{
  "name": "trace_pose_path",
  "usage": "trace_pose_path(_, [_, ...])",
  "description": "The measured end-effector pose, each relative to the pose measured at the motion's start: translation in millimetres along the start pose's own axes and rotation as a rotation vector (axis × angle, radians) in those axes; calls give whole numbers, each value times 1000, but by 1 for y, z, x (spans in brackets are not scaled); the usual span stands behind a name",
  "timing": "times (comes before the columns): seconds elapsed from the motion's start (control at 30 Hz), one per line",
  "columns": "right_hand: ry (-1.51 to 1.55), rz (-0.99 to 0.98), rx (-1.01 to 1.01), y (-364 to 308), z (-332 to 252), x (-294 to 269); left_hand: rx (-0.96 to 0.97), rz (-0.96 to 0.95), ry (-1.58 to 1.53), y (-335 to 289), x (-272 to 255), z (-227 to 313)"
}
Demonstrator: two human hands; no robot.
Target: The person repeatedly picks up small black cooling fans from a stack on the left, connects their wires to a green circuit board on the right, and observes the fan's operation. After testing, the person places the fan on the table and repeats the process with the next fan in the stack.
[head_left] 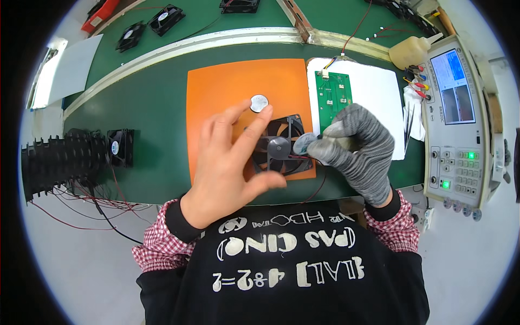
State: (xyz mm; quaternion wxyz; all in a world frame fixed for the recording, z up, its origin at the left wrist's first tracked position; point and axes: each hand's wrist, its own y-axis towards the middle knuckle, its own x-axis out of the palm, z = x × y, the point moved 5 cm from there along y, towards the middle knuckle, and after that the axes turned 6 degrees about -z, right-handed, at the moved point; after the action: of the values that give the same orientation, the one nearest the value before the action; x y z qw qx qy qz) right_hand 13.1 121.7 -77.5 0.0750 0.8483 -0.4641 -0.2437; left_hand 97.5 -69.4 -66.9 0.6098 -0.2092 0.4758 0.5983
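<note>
A black square cooling fan [279,148] lies on an orange mat [219,81], its round hub facing up and a thin wire running off its right side. My left hand [222,149], bare, reaches over the fan's left side with fingers spread and nothing gripped. One round silvery disc [259,103] shows by its fingertips; whether they touch is unclear. In a grey knitted glove, my right hand [360,149] pinches a second round silvery disc [303,143] beside the hub, over the fan's right edge.
A green circuit board [333,89] lies on a white pad [374,86], right of the mat. Further right stand a test instrument [455,119] and a cream bottle [410,52]. Stacked black fans [65,160] with trailing wires are at left; more fans [166,20] lie behind the rail.
</note>
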Motion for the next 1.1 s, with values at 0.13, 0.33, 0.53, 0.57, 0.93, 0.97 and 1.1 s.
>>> trace_pose_path(0.13, [63, -102, 22, -9, 0, 14, -396, -140, -896, -11, 14, -10])
trace_pose_path(0.33, [-228, -174, 40, -12, -11, 19, -414, -205, -1278, -7, 29, -2])
trace_pose_path(0.53, [-283, -110, 15, -22, -1, 21, -153, -102, -229, 16, 6, -5])
trace_pose_path(0.57, [-236, -123, 17, -23, 1, 23, -145, -117, -204, 19, 8, -7])
trace_pose_path(0.93, [-194, -261, 96, -25, 9, 30, -382, -648, -485, 55, 28, -31])
trace_pose_path(0.97, [-189, -255, 84, -25, 9, 30, -374, -621, -526, 56, 29, -32])
trace_pose_path(1.1, [-219, -273, 81, -23, 5, 30, -313, -512, -608, 50, 34, -37])
